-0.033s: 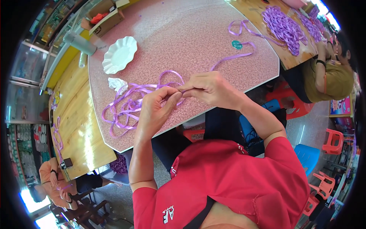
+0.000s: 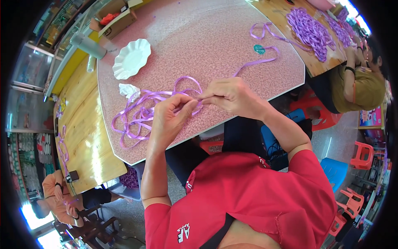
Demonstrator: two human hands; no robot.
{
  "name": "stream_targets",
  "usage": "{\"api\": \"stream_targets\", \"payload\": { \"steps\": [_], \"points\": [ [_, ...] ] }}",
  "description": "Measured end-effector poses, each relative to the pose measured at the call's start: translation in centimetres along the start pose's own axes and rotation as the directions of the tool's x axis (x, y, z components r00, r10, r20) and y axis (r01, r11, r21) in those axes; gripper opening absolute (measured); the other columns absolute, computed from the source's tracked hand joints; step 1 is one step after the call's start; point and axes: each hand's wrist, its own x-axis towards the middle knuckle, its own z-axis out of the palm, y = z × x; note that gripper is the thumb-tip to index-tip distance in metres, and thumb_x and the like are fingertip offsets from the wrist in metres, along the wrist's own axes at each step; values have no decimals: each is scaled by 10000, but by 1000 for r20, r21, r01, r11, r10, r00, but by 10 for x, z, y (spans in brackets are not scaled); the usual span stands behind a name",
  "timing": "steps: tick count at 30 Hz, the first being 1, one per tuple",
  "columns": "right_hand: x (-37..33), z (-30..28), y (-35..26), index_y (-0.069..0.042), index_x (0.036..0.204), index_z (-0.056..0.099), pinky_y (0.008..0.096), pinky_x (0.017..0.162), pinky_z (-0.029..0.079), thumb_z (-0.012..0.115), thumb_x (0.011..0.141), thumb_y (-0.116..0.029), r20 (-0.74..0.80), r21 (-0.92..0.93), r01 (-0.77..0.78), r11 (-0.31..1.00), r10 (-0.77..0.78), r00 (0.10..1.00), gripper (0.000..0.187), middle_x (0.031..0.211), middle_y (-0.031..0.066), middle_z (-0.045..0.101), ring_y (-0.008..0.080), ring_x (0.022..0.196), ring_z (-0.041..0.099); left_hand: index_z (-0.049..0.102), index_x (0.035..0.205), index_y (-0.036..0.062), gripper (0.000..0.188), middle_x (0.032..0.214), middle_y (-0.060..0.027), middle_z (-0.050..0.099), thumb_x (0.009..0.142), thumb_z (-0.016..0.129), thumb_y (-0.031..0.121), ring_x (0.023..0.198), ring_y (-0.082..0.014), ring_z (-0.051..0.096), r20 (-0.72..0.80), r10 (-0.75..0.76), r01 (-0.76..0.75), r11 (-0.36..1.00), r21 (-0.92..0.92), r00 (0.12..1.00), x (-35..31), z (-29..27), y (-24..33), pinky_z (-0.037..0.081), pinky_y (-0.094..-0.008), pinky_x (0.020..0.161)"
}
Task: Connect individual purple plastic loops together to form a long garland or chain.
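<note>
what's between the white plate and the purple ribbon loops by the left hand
In the head view, a crumpled white wad lies on the pink tabletop between the plate and the ribbon.

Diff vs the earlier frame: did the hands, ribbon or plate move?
No clear movement; nothing taken or let go, at most a slight view shift. The left hand and right hand still pinch the purple ribbon, fingertips close together. White plate and crumpled white tissue stayed put.
</note>
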Motion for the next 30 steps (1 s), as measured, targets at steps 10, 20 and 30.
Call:
{"api": "stream_targets", "payload": {
  "steps": [10, 20, 30],
  "points": [
    [1, 7, -4, -21, 1063, 692, 284, 647, 491, 719, 841, -34, -47, 22, -158, 987, 159, 986, 224, 911, 61, 671, 152, 777, 648, 664, 948, -13, 165, 775, 7, 629, 936, 676, 151, 706, -56, 564, -89, -67, 49, 981, -190, 994, -4, 11, -19, 449, -219, 637],
    [0, 12, -2, 2, 933, 695, 226, 589, 406, 687, 880, -15, -102, 156, -254, 955, 271, 957, 57, 800, 12, 591, 57, 698, 523, 662, 940, -2, 245, 731, -6, 625, 992, 604, 230, 682, -69, 577, -75, -99, 79, 969, -236, 992, 3, 5, -23, 448, -225, 649],
    [-1, 14, -1, -12, 912, 694, 237, 575, 415, 718, 858, -22, -212, 161, -143, 976, 176, 961, 60, 811, 24, 591, 73, 676, 536, 610, 901, 8, 493, 746, -31, 594, 1061, 393, 420, 732, -102, 545, -71, -10, -5, 980, -201, 997, 11, 34, -31, 446, -267, 675]
  ]
}}
